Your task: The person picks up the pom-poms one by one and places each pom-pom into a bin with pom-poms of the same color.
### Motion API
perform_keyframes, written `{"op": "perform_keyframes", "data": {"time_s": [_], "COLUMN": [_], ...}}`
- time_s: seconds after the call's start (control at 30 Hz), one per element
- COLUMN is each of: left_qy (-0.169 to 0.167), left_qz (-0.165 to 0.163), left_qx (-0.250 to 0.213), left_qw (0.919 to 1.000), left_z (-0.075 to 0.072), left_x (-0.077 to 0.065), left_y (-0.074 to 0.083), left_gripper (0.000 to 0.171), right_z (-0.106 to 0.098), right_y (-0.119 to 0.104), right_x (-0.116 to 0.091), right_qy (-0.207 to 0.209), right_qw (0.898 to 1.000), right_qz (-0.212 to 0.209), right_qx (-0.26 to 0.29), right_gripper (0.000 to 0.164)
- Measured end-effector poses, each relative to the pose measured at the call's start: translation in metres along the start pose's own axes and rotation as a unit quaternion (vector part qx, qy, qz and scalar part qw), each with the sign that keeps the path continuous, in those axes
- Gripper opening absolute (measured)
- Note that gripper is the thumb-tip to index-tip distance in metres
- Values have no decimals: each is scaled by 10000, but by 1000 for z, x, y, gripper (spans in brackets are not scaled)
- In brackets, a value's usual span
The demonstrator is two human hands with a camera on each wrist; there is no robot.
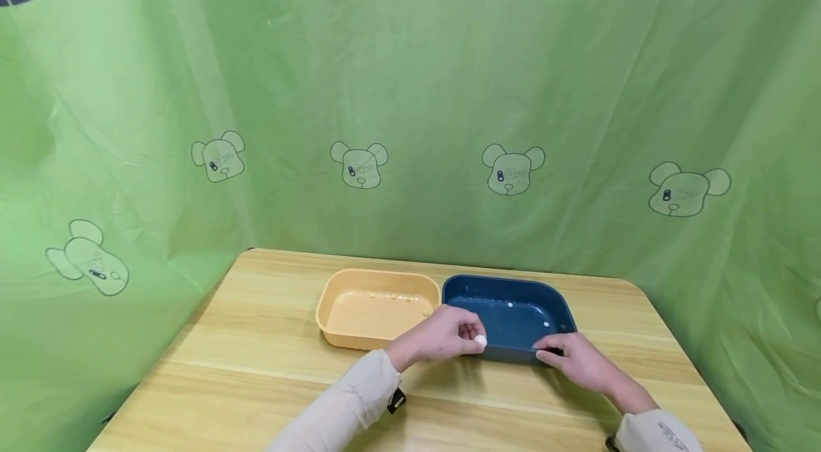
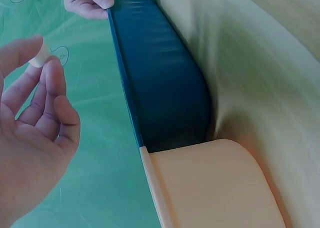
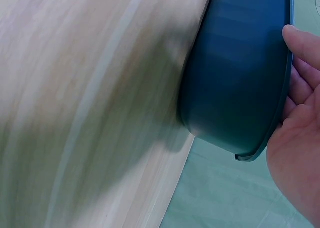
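Note:
My left hand (image 1: 445, 333) pinches a small white rounded piece (image 2: 40, 56) between thumb and fingertips, above the near left part of the dark blue basin (image 1: 507, 329). In the left wrist view, the other fingers of that hand are bent toward the palm. At the basin's near right side, my right hand (image 1: 580, 361) grips the rim, thumb on the outer wall and fingers over the inside, as the right wrist view shows. Two small white pieces are visible in the blue basin, one white piece (image 1: 509, 304) toward the back and another white piece (image 1: 546, 324) nearer the right.
A pale orange basin (image 1: 355, 316) stands against the blue one on its left, with several small yellow pieces (image 1: 408, 299) inside. Both sit on a wooden table (image 1: 256, 338). A green printed curtain (image 1: 423, 95) hangs behind and along the sides.

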State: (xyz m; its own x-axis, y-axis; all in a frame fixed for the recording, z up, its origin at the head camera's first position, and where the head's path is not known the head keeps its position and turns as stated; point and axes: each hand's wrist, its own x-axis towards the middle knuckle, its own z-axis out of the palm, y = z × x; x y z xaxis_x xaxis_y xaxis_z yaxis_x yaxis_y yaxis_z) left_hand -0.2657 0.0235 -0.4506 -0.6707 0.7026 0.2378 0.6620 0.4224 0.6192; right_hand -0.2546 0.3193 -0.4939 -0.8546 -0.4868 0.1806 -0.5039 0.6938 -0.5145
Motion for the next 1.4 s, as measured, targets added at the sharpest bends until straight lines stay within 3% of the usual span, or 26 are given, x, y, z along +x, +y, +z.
{"op": "perform_keyframes", "data": {"time_s": [0.27, 0.6, 1.13, 1.4], "left_qy": [261, 397, 781, 730], "left_qz": [-275, -362, -560, -776], "left_qx": [-174, -328, -192, -263], "left_qw": [9991, 9980, 9952, 9940], "left_z": [0, 0, 2, 1], "left_x": [10, 19, 36, 42], "left_y": [-1, -1, 0, -1], "left_gripper": [7, 5, 9, 8], "right_z": [0, 0, 0, 0], "right_y": [1, 2, 3, 3], "right_x": [0, -1, -2, -2], "right_qy": [37, -9, 114, 88], "right_qw": [10000, 10000, 9998, 9998], "right_qz": [-27, 22, -155, -171], "right_qx": [-12, 8, -19, 4], "right_gripper": [14, 14, 12, 12]}}
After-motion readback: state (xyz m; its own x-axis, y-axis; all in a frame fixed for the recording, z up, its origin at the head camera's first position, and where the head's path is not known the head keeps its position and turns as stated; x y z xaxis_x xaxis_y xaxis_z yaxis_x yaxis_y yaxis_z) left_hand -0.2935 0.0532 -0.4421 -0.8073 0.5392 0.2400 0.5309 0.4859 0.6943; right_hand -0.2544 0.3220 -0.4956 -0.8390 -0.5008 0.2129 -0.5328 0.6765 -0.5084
